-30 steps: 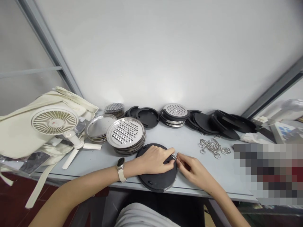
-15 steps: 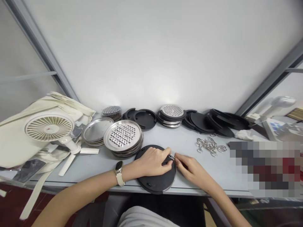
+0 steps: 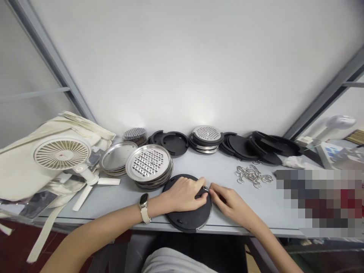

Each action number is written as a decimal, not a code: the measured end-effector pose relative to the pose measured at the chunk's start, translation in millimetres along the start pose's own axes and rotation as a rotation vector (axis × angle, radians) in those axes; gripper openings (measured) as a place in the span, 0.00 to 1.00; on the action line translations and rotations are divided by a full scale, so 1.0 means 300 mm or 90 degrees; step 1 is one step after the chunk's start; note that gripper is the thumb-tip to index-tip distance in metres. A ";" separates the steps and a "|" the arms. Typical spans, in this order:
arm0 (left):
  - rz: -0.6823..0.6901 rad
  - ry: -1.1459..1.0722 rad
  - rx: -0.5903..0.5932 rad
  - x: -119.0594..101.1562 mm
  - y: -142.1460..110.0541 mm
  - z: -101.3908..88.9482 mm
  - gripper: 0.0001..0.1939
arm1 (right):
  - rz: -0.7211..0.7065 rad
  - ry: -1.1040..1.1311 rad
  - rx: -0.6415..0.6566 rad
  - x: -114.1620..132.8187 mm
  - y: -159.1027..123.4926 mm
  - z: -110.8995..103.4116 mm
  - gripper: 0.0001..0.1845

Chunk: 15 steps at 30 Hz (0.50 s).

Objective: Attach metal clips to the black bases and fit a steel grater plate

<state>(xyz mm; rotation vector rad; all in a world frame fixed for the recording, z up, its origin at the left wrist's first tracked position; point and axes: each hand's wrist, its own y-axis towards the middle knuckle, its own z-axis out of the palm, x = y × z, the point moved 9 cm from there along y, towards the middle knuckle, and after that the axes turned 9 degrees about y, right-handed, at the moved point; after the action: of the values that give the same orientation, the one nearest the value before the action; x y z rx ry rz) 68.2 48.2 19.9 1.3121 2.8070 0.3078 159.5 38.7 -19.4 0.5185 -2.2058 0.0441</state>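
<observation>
A round black disc [image 3: 187,220] with a metal edge at its lower right lies flat at the table's front edge. My left hand [image 3: 184,194] rests on it palm down, fingers curled over its right part and the thumb pointing right. Between that hand's index finger and thumb, at the disc's right rim, is a small bent wire loop [image 3: 206,188]. My right hand [image 3: 227,199] pinches the outer end of this loop. Whether the loop passes through the rim is hidden by my fingers.
Stacked steel grater discs [image 3: 150,163] stand at left beside plain steel discs [image 3: 118,157]. Black round holders [image 3: 243,146] lie along the wall around another grater stack [image 3: 208,133]. Loose wire loops [image 3: 253,176] are piled at right. A white fan [image 3: 62,153] and cream bag [image 3: 17,167] occupy the far left.
The wire loop has tipped slightly at the rim between my fingers. Both hands stay almost in place, and the disc has not visibly moved. The view has shifted a little.
</observation>
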 end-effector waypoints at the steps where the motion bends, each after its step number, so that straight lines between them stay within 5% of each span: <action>1: 0.000 -0.001 0.000 0.000 0.001 0.000 0.08 | -0.001 -0.003 0.002 0.000 0.000 0.000 0.14; 15: -0.013 -0.020 0.007 0.000 0.002 -0.009 0.08 | 0.014 0.026 -0.012 0.000 -0.001 -0.006 0.10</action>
<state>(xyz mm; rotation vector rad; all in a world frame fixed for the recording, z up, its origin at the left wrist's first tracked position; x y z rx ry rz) 68.3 48.0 22.6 1.2780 2.7976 0.2697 161.0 38.9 -18.3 0.4791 -2.1692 0.0444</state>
